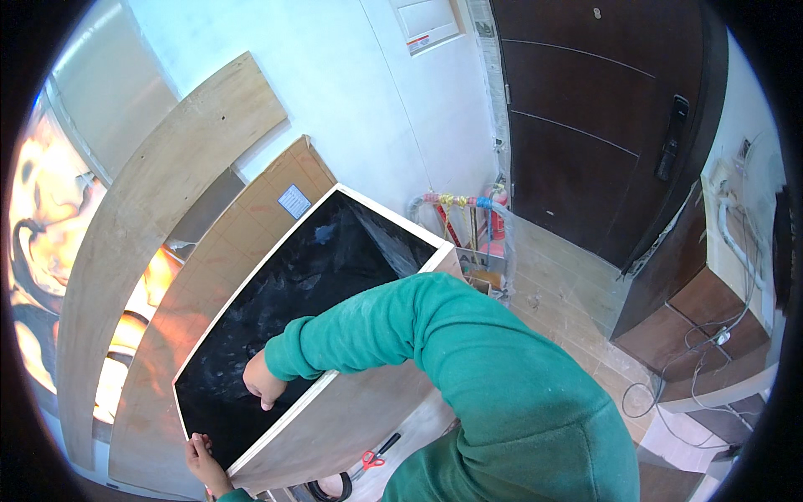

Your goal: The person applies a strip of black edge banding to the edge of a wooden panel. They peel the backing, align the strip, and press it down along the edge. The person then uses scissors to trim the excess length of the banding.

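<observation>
At the near-left edge of a black-lined pale wooden box [343, 431], my left hand [205, 464] bunches its fingers; inside, my right hand's [263, 383] curl. Clamped? Can't tell. Dark-brown panelled door [585, 125] beyond.

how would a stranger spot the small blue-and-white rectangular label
Find the open wooden box with the black interior. Along its left long side stands a tall brown cardboard panel; near that panel's upper end, the small blue-and-white rectangular label is the one pale patch against the brown.
</observation>
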`<action>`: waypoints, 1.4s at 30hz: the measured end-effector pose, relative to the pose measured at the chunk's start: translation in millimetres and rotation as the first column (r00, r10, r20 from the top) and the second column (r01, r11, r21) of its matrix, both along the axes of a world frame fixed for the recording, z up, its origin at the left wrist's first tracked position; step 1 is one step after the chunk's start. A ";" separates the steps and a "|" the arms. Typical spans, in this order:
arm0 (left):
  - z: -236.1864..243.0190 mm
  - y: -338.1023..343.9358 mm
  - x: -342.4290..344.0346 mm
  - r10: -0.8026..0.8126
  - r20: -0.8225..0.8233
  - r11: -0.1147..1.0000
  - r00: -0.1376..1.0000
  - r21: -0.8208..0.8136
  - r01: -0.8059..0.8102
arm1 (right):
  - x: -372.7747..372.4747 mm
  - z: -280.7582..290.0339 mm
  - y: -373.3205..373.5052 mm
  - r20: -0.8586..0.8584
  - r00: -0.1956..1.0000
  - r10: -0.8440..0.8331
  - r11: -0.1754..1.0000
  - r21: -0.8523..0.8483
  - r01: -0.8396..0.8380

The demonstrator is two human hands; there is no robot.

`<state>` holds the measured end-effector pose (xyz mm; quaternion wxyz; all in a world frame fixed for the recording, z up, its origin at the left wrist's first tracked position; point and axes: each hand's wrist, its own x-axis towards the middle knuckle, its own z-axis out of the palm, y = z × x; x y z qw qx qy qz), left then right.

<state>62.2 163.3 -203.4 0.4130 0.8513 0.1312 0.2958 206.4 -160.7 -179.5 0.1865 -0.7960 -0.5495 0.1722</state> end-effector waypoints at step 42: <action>18.8 -26.2 -19.8 0.165 0.061 0.984 0.984 -0.076 -0.161 | -23.8 20.8 -1.1 -0.122 0.992 -0.014 0.999 0.030 0.018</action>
